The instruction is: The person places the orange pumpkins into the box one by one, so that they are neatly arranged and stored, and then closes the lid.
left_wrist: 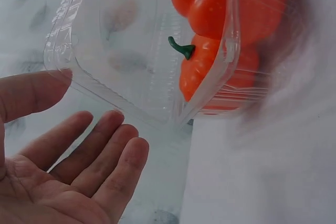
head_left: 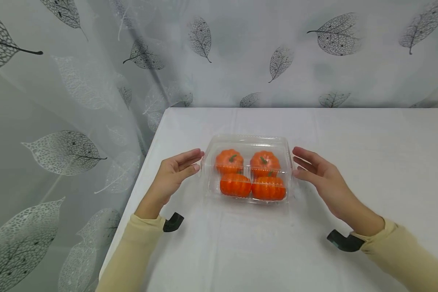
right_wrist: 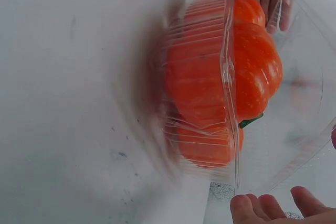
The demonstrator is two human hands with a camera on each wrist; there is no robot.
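A clear plastic clamshell box (head_left: pixel 248 140) stands on the table with several small orange pumpkins (head_left: pixel 264 162) inside. Its lid (left_wrist: pixel 126 66) is raised at an angle over the pumpkins, one of which shows a green stem (left_wrist: pixel 182 49) in the left wrist view. On the left side of the box is my left hand (head_left: pixel 177 172), fingers extended and thumb tip right at the lid's edge. My right hand (head_left: pixel 319 178) is at the opposite side, its fingers loosely extended and the fingertips (right_wrist: pixel 244 205) close beside the rim.
A white cloth covers the table (head_left: pixel 368 174), whose left edge runs beside my left forearm. A grey curtain (head_left: pixel 233 73) with leaf prints hangs behind the table and along its left side. Each wrist carries a small black mount (head_left: pixel 173 222) near the sleeve.
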